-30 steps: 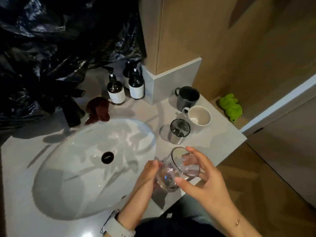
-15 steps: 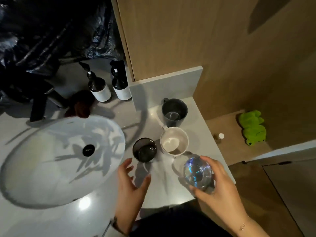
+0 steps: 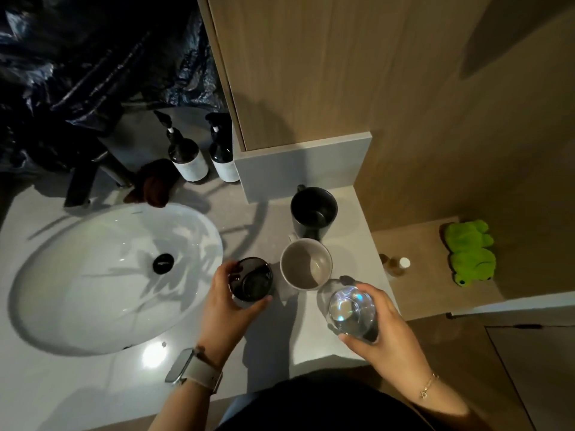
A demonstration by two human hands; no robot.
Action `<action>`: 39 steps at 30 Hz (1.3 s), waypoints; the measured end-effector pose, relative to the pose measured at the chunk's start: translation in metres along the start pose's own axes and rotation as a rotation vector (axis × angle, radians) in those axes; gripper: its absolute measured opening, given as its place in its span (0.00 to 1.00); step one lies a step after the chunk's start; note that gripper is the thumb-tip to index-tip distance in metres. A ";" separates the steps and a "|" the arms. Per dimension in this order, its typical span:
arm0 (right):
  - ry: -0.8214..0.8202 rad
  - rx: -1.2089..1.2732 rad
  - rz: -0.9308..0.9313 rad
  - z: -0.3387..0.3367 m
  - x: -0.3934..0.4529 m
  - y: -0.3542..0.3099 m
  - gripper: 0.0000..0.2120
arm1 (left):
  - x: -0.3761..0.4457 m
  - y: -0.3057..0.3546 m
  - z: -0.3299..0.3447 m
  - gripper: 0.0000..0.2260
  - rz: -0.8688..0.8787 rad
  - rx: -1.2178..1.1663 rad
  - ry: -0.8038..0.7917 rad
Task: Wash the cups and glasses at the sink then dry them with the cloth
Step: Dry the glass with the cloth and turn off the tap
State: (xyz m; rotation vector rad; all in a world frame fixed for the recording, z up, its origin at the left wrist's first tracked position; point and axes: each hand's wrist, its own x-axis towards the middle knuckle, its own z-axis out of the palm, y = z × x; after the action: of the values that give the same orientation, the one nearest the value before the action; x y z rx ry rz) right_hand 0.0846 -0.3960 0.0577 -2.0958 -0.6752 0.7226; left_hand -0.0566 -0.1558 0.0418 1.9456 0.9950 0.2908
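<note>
My right hand (image 3: 385, 334) grips a clear glass (image 3: 350, 309) from the side, at the counter's front right. My left hand (image 3: 227, 303) curls round a dark smoked glass (image 3: 250, 281) that stands just right of the white oval sink (image 3: 62, 290). Between the two glasses sits a white mug (image 3: 306, 267), and behind it a dark grey mug (image 3: 313, 211). A dark brown cloth (image 3: 154, 185) lies crumpled behind the sink, next to the black tap (image 3: 82, 185).
Two dark pump bottles (image 3: 186, 154) stand at the back against a grey upstand (image 3: 301, 163). A lower wooden ledge on the right carries a small brown bottle (image 3: 396, 265) and a green frog toy (image 3: 471, 253). Black plastic sheeting (image 3: 77, 57) hangs over the back left.
My left hand has moved forward from open over the counter and closed round the dark glass. My right hand keeps hold of the clear glass at the counter's front right.
</note>
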 end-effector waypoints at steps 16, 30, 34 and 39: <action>0.090 -0.058 -0.017 -0.011 0.037 -0.042 0.19 | 0.074 0.071 -0.028 0.14 0.350 0.119 -0.251; 0.022 -0.457 0.105 0.012 0.081 -0.063 0.14 | 0.141 0.097 0.042 0.19 0.268 0.298 -0.285; -0.010 -0.523 0.032 0.016 0.089 -0.071 0.11 | 0.136 0.084 0.015 0.25 0.204 0.327 -0.222; -0.068 -0.463 -0.057 0.029 0.094 -0.082 0.11 | 0.118 0.054 -0.022 0.27 0.143 0.322 -0.146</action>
State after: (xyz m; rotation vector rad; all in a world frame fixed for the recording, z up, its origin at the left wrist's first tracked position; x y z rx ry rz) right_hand 0.1127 -0.2737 0.0853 -2.4633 -1.0134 0.6526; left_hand 0.0366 -0.0696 0.0766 2.2993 0.8482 0.0680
